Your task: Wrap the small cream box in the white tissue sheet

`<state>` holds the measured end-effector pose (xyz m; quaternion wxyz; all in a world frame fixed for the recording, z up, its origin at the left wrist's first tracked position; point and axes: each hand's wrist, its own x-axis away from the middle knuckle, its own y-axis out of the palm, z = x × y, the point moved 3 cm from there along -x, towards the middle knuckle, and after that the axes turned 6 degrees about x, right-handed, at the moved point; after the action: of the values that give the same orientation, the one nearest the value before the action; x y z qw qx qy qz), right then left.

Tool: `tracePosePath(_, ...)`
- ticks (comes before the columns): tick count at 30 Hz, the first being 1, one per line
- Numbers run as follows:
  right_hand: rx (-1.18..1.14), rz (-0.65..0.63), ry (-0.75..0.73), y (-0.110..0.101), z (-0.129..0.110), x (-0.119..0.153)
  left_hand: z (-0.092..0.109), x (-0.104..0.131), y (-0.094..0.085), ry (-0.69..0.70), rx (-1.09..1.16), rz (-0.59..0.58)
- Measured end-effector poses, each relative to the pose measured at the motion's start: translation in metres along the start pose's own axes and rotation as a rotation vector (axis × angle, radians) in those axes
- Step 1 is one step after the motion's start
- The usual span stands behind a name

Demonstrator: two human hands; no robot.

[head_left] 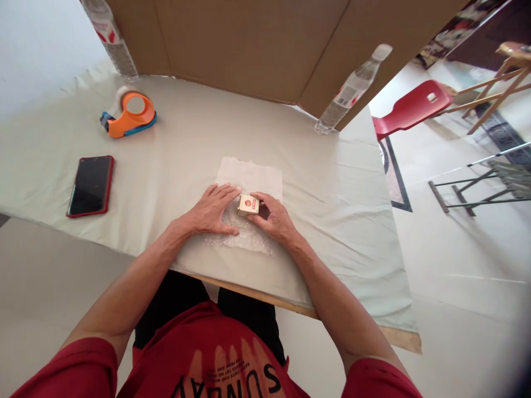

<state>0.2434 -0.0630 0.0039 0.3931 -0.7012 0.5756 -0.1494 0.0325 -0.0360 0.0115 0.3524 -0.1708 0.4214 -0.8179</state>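
A small pale box (248, 205) with a red print on top sits on a sheet of bubble wrap (251, 172) in the middle of the table. My right hand (274, 217) grips the box's right side between thumb and fingers. To the left of the box, my left hand (214, 210) rests on the wrap's left part, its thumb and fingers spread, holding nothing. The near part of the wrap is crumpled below the box, between my hands.
At the left lie a phone (90, 186) in a red case and an orange tape dispenser (131, 114). Two bottles (346, 94) stand before a cardboard panel (249, 44) at the back. Beyond the table's right edge is a red chair (418, 108).
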Motion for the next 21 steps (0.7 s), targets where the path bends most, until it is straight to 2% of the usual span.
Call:
tracePosePath(4, 0.048, -0.011, -0.046, 0.0, 0.0, 0.001, 0.009, 0.009, -0.012, -0.006, -0.018, 0.046)
tracePosePath(6, 0.055, -0.004, -0.048, 0.001, 0.0, 0.002, 0.022, 0.021, -0.022, 0.023, -0.07, 0.14)
tracePosePath(8, 0.057, 0.004, -0.046, 0.003, -0.001, 0.004, 0.039, 0.036, -0.026, 0.094, -0.154, 0.15)
tracePosePath(11, 0.015, -0.003, -0.05, 0.004, -0.002, 0.005, 0.061, 0.053, -0.017, 0.177, -0.299, 0.076)
tracePosePath(14, -0.08, 0.007, -0.033, -0.009, -0.003, 0.005, 0.07, 0.056, -0.001, 0.221, -0.394, 0.065)
tracePosePath(18, -0.1, 0.018, -0.025, -0.045, -0.017, 0.008, 0.066, 0.048, 0.006, 0.212, -0.331, 0.25)
tracePosePath(21, -0.073, -0.102, -0.085, -0.062, -0.036, 0.017, 0.061, 0.04, -0.004, 0.111, -0.119, 0.432)
